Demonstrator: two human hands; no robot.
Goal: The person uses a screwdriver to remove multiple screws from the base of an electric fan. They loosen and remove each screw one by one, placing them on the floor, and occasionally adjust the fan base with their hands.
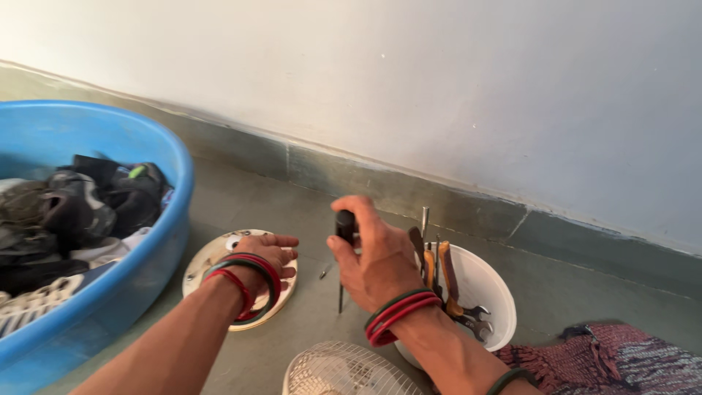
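Observation:
My right hand (373, 252) grips a screwdriver (344, 227) by its black handle, shaft pointing down toward the floor. My left hand (267, 256) rests flat, fingers spread, on a round cream plastic disc (208, 260) lying on the floor. Both wrists wear red and green bangles. A small screw (324, 272) lies on the floor between the hands.
A blue tub (157, 241) full of dark clothes stands at the left. A white bucket (486, 289) at the right holds pliers, a wrench and other tools. A white fan grille (344, 371) lies near the bottom edge. Patterned fabric (629, 362) sits bottom right. A wall runs behind.

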